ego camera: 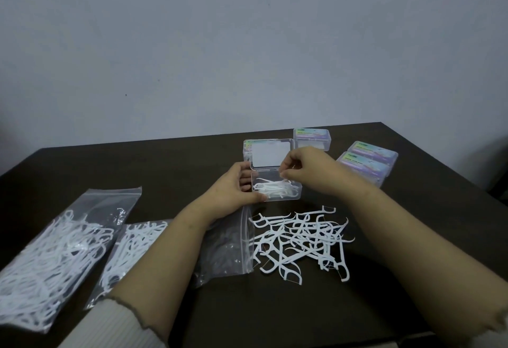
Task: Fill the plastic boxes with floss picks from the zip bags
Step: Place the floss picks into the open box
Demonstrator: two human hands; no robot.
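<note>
Left hand [233, 185] gripping open clear box [276, 189], white picks [275, 189] inside

Dark table [384, 320]: zip bags [55, 259], loose floss picks [299, 243], plastic boxes [368, 163]

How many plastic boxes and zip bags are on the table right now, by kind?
Open plastic box, partly filled with floss picks: 1
Closed plastic boxes: 4
Full zip bags: 2
Emptied zip bag: 1
Total: 8
</note>
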